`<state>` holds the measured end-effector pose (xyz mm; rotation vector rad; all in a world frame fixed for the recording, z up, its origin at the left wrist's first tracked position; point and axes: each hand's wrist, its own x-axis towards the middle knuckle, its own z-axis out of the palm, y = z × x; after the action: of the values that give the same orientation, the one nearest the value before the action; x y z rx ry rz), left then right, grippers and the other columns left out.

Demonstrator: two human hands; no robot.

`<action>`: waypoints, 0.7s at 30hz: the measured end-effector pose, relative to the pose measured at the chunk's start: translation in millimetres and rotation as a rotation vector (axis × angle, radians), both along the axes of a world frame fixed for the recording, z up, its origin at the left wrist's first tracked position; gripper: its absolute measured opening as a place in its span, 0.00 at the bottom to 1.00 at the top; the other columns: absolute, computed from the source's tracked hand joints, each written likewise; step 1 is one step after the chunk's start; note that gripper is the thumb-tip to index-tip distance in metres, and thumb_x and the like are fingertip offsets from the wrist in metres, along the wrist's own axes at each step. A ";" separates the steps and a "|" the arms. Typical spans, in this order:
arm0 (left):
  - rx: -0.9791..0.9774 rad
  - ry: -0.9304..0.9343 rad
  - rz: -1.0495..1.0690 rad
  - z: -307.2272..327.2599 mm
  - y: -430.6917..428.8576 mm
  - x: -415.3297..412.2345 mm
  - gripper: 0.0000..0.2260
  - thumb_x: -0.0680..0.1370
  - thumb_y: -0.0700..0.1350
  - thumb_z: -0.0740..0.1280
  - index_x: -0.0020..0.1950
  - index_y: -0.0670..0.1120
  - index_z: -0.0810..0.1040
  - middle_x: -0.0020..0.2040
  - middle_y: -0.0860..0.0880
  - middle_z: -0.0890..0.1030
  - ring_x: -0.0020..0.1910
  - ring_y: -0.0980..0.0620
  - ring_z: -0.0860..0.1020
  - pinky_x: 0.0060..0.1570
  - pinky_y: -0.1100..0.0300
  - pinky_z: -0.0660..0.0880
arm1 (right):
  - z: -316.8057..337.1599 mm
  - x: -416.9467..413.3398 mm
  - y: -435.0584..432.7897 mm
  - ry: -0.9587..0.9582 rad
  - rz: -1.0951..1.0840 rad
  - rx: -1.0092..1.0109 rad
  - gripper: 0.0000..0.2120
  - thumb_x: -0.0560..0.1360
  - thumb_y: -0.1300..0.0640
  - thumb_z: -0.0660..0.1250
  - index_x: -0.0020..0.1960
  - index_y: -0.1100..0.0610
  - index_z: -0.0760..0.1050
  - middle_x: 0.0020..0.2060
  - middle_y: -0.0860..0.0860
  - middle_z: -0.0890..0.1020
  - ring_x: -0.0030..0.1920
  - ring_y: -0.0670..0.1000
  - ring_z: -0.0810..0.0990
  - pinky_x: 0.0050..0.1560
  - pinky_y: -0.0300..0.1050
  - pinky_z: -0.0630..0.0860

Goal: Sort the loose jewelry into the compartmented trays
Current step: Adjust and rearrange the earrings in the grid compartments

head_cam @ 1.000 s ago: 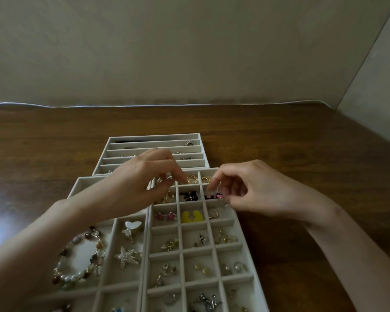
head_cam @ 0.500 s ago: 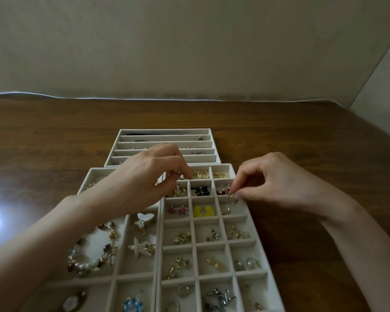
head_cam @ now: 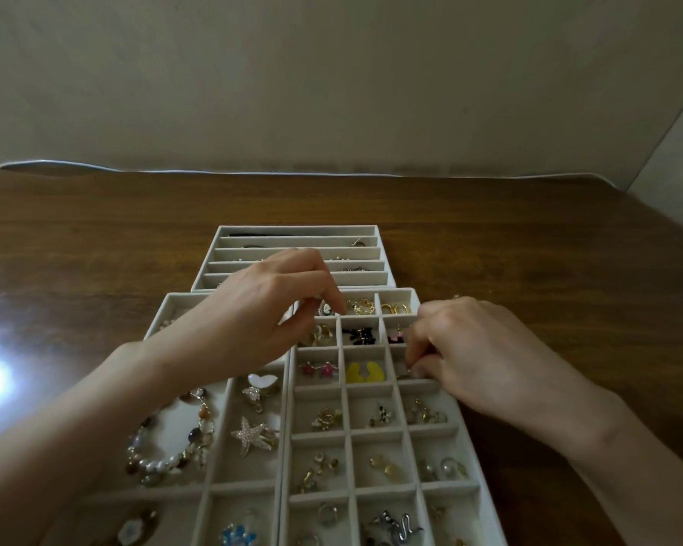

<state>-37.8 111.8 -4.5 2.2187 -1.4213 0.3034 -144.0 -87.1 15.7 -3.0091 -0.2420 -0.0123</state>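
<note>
At the right column of the grid tray (head_cam: 320, 389), the right hand (head_cam: 474, 348) has been lowered, grasp indiscernible. Placement is judged underway.

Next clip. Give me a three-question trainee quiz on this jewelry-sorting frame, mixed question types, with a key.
1. True or false: in the small-grid tray, the yellow earrings and pink star earrings lie in neighbouring compartments.
2. Which tray holds the starfish brooch? A: long-slot tray. B: left tray, with the bead bracelet. C: small-grid tray.
3. Fill in: the fingers of the right hand reach into the small-grid tray's ___ column.
Key: 1 true; 2 B; 3 right.
</note>
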 end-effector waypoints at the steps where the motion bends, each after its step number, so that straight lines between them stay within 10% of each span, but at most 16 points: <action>1: 0.000 -0.001 -0.002 0.3 0.1 -0.1 0.12 0.77 0.47 0.55 0.51 0.53 0.78 0.48 0.56 0.75 0.47 0.58 0.75 0.42 0.54 0.76 | 0.0 0.8 -1.4 0.018 -0.001 0.007 0.08 0.77 0.56 0.65 0.54 0.49 0.79 0.52 0.42 0.77 0.52 0.42 0.76 0.52 0.35 0.71; 21: 0.007 -0.002 -0.014 1.4 0.1 -2.4 0.14 0.76 0.46 0.54 0.51 0.53 0.78 0.49 0.57 0.76 0.48 0.59 0.75 0.41 0.55 0.77 | -5.3 7.6 -2.7 -0.020 -0.071 0.061 0.05 0.73 0.47 0.68 0.45 0.48 0.76 0.36 0.40 0.69 0.35 0.38 0.69 0.35 0.27 0.61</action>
<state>-40.2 111.9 -3.1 2.2141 -1.4401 0.2965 -136.4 -89.8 10.5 -2.9560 -0.1343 -0.0558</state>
